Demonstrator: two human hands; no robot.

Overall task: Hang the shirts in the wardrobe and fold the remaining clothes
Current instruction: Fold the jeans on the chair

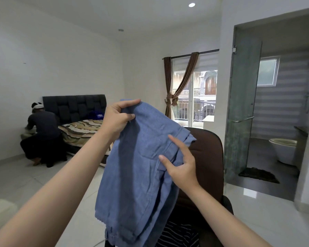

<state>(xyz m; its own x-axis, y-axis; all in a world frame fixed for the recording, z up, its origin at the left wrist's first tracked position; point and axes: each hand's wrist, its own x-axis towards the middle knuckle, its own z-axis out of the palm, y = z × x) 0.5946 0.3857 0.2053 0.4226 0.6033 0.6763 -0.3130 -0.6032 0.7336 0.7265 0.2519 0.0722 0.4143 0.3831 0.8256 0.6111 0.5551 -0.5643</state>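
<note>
I see the left hand [117,118] pinching the top edge of the blue denim garment [141,166], held up in front of the brown chair [205,157]. Right hand [181,166] grips the folded side, forefinger straight. I'd shake it flat and align hems before folding. Striped cloth [178,234] lies on the chair; bed [80,129] left of it, glass bathroom door [243,107] to its right.

1. Chair [206,157]: dark brown, its backrest upright at centre; a black-and-white striped garment [178,234] lies on its seat at 6 o'clock.
2. Bed [82,131]: at 9 o'clock, with a dark padded headboard [73,106] and a striped cover.
3. Floor [257,220]: pale glossy tiles; a dark mat [259,174] lies at 3 o'clock.
</note>
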